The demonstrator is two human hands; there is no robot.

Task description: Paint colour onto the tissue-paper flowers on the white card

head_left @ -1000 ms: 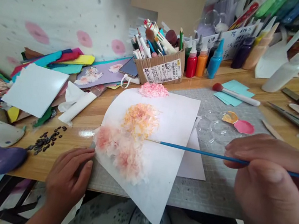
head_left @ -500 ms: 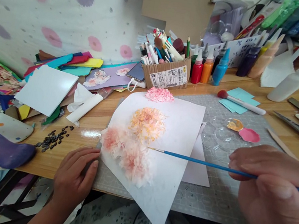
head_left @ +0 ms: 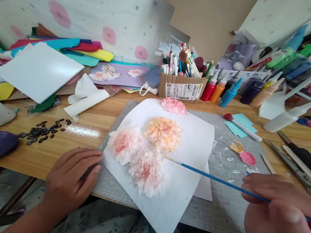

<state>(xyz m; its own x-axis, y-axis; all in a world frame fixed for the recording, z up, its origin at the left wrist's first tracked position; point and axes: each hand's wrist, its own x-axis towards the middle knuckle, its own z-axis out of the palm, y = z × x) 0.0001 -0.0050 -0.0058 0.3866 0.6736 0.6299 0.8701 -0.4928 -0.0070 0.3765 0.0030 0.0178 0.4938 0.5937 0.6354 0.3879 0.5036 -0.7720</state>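
A white sheet (head_left: 193, 139) lies on a grey cutting mat (head_left: 217, 211), its near corner hanging over the table edge. Three fluffy paper flowers sit on it: a yellow-orange flower (head_left: 163, 129) and two pink ones (head_left: 124, 143) (head_left: 147, 171). My right hand (head_left: 278, 218) is closed on a thin blue paintbrush (head_left: 216, 179) whose tip touches the sheet beside the flowers. My left hand (head_left: 72, 180) lies flat, fingers out, on the table edge at the sheet's left corner.
A cardboard box of pens (head_left: 182, 85) and paint bottles (head_left: 218, 90) stand behind the mat. Coloured paper (head_left: 66, 42) and a white card (head_left: 39, 70) lie left, dark seeds (head_left: 41, 133) near them. Scissors and tools (head_left: 300, 164) lie right. A pink loose flower (head_left: 174, 105) tops the sheet.
The view has tilted up and shifted. The brush tip has slid from the yellow flower's edge toward the lower pink flower. My left hand stays at the sheet's corner.
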